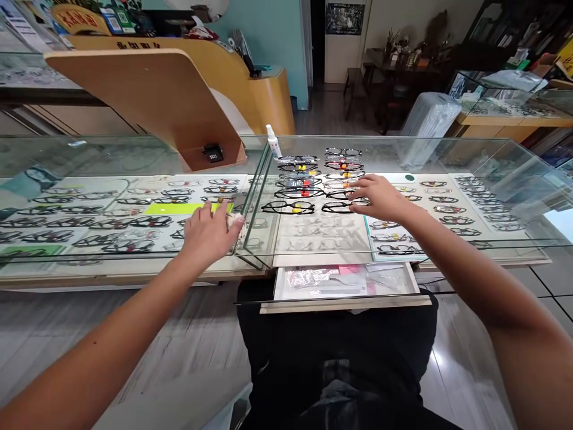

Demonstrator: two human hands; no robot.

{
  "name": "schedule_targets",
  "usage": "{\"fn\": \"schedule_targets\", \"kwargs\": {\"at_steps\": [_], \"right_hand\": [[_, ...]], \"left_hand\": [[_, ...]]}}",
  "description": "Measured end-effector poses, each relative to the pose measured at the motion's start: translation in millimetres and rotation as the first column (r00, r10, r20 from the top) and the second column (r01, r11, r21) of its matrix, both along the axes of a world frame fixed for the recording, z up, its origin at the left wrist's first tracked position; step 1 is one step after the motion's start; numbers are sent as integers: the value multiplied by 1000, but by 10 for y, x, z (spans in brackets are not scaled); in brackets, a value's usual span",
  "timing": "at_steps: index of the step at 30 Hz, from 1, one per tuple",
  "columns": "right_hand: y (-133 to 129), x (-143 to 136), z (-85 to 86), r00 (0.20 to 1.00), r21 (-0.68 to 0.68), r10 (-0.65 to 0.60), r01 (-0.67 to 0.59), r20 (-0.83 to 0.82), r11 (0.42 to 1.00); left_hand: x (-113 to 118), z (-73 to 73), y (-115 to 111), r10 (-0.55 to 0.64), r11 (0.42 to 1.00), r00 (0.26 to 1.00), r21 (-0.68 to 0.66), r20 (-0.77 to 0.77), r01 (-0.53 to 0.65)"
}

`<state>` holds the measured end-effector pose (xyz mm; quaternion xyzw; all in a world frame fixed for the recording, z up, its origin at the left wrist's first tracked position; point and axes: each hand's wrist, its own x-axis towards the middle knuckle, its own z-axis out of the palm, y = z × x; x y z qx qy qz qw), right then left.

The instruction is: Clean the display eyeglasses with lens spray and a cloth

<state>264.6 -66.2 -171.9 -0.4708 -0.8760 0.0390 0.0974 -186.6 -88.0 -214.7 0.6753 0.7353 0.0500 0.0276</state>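
Observation:
My left hand [206,232] lies low over the glass counter, fingers bent, with a crumpled white cloth [235,220] between thumb and forefinger. Over the right part of the counter, my right hand [379,198] has its fingers spread. Its thumb and fingertips are at the right end of a black-framed pair of eyeglasses [339,207]; whether they touch it I cannot tell. Left of that pair is another black pair of eyeglasses [287,207] with a yellow tag. Behind both, several more eyeglasses [299,192] stand in two columns on the glass top.
A small white spray bottle [273,142] stands behind the eyeglasses. A tilted brown board [147,101] rises at the back left. Below the glass, an open drawer [344,306] holds plastic packets. More frames [450,209] lie inside the case at right.

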Motion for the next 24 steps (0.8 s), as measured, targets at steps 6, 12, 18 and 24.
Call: {"fn": "schedule_targets", "kwargs": {"at_steps": [6,12,18,24], "right_hand": [[221,-68,-5,994,-109,-30,42,104,993],[303,-69,38,983,-160,64,-36,173,987],[315,-142,14,969,-162,73,-35,235,986],[4,-173,313,995,-172,68,-55,68,983]], "left_hand": [[-350,-123,519,159,987,985,-13,62,-159],[-334,-186,802,171,983,982,55,79,-176],[-341,-205,789,169,982,981,68,96,-176],[-328,-132,772,162,985,979,41,125,-168]]}}
